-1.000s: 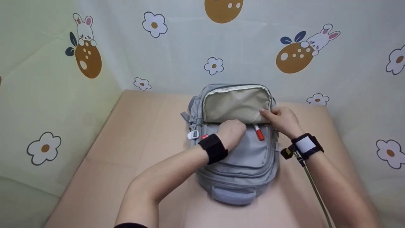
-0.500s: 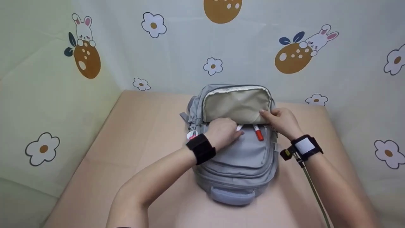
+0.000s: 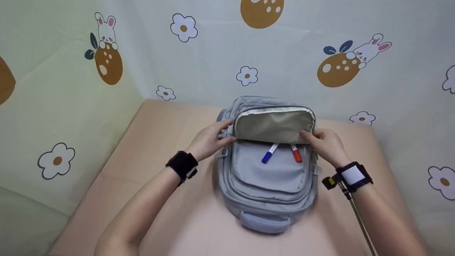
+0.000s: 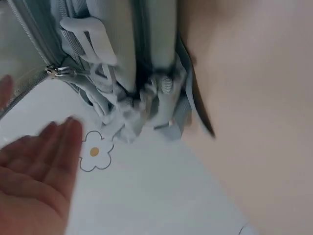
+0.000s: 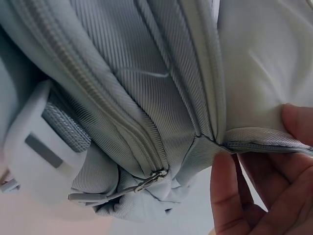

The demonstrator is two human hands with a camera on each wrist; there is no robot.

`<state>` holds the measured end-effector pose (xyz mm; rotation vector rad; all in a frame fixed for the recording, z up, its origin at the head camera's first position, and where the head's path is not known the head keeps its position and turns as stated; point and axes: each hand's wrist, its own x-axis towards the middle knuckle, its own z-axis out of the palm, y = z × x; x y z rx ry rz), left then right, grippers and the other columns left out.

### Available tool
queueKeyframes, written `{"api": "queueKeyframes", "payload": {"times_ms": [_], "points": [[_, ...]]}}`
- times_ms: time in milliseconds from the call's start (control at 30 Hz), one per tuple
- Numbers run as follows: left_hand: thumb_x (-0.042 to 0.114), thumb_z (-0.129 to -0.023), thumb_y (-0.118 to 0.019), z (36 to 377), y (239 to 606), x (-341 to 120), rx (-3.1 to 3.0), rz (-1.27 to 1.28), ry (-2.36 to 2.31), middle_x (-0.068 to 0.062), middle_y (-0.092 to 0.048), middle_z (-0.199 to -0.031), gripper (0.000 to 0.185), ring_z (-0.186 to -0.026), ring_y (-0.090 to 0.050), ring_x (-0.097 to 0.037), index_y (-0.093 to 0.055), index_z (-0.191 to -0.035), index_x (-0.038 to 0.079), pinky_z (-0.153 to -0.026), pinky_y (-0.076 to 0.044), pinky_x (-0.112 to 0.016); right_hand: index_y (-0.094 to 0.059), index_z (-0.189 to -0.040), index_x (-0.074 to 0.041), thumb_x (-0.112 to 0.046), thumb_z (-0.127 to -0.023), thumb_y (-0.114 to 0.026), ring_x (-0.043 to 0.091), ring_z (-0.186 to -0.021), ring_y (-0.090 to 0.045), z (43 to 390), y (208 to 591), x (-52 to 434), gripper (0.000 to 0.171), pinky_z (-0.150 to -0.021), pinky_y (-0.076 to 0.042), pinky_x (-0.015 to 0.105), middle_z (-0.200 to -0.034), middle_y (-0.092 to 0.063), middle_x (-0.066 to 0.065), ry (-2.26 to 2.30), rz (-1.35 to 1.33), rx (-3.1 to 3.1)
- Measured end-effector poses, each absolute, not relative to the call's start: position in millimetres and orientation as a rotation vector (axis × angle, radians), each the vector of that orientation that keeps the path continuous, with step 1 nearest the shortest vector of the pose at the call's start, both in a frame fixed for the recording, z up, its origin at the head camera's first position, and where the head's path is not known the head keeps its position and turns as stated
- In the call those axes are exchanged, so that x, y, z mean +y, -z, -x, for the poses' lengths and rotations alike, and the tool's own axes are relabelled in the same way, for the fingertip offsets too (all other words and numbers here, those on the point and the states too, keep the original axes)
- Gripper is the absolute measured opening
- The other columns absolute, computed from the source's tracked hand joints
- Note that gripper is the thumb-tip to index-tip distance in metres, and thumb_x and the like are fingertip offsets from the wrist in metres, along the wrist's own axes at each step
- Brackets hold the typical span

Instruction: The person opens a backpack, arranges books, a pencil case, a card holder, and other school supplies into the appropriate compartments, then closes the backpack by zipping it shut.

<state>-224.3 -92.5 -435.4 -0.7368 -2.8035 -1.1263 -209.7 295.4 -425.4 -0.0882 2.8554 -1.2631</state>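
A grey backpack (image 3: pixel 266 174) lies on the table, its front pocket flap (image 3: pixel 272 126) folded up with the beige lining showing. Two whiteboard markers, one with a blue cap (image 3: pixel 267 156) and one with a red cap (image 3: pixel 297 155), poke out from under the flap; their other ends are hidden. My right hand (image 3: pixel 328 144) pinches the flap's right edge between thumb and fingers, as the right wrist view confirms on the zipped edge (image 5: pixel 269 146). Beside the flap's left edge is my left hand (image 3: pixel 209 140), fingers extended and thumb apart, gripping nothing in the left wrist view.
The backpack's top handle (image 3: pixel 266 222) points toward the near side of the pale table (image 3: pixel 160 142). Patterned cloth (image 3: pixel 209 53) hangs behind and at the sides. A cable (image 3: pixel 360 224) trails from the right wrist. A zipper pull (image 4: pixel 61 71) hangs near the left hand.
My left hand has moved left, off the blue-capped marker at the pocket opening, to the flap's left edge. That marker now shows. The right hand still pinches the flap. The view has shifted slightly.
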Motion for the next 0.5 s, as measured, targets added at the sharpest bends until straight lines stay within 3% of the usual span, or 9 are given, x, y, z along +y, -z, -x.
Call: {"api": "queueKeyframes", "payload": {"times_ms": [67, 133, 267, 333, 400, 500], "points": [[0.026, -0.102, -0.066, 226, 437, -90, -2.717, 0.82, 1.23, -0.008, -0.064, -0.138, 0.047, -0.123, -0.062, -0.024, -0.057, -0.146, 0.011, -0.102, -0.049, -0.04, -0.061, -0.076, -0.004, -0.059, -0.097, -0.06, 0.014, -0.052, -0.044, 207, 427, 295, 0.059, -0.047, -0.037, 0.029, -0.06, -0.047, -0.002, 1.262, 0.109, 2.871], [0.018, -0.102, -0.064, 226, 439, -89, -2.64, 0.873, 1.251, -0.007, -0.07, -0.126, 0.035, -0.114, -0.067, -0.021, -0.066, -0.136, 0.01, -0.097, -0.052, -0.038, -0.065, -0.08, -0.003, -0.053, -0.099, -0.061, 0.015, -0.054, -0.046, 203, 429, 295, 0.053, -0.049, -0.039, 0.029, -0.063, -0.05, 0.0, 1.269, 0.142, 2.899], [0.007, -0.1, -0.064, 224, 441, -89, -2.557, 0.941, 1.179, -0.003, -0.076, -0.104, 0.02, -0.094, -0.071, -0.015, -0.075, -0.117, 0.007, -0.083, -0.056, -0.033, -0.076, -0.104, -0.004, -0.035, -0.101, -0.065, 0.017, -0.064, -0.055, 190, 431, 298, 0.033, -0.056, -0.046, 0.024, -0.082, -0.068, 0.007, 1.296, 0.269, 3.005], [0.006, -0.099, -0.066, 222, 442, -90, -2.524, 0.993, 1.087, -0.003, -0.076, -0.106, 0.02, -0.096, -0.071, -0.015, -0.076, -0.116, 0.008, -0.084, -0.055, -0.034, -0.077, -0.113, -0.006, -0.023, -0.099, -0.069, 0.018, -0.074, -0.062, 182, 430, 300, 0.022, -0.063, -0.049, 0.02, -0.096, -0.073, 0.008, 1.307, 0.366, 3.084], [0.005, -0.098, -0.067, 219, 442, -92, -2.486, 1.057, 1.009, -0.003, -0.076, -0.11, 0.022, -0.1, -0.071, -0.017, -0.077, -0.117, 0.01, -0.086, -0.055, -0.035, -0.076, -0.112, -0.006, -0.009, -0.095, -0.073, 0.018, -0.084, -0.067, 174, 431, 302, 0.018, -0.072, -0.051, 0.015, -0.106, -0.075, 0.007, 1.264, 0.504, 3.186], [0.003, -0.096, -0.07, 215, 444, -95, -2.428, 1.154, 0.916, -0.002, -0.075, -0.117, 0.027, -0.109, -0.07, -0.019, -0.076, -0.12, 0.012, -0.092, -0.055, -0.036, -0.074, -0.105, -0.005, 0.008, -0.085, -0.077, 0.018, -0.094, -0.07, 163, 435, 305, 0.024, -0.085, -0.048, 0.012, -0.105, -0.074, 0.004, 1.125, 0.763, 3.323]]}}
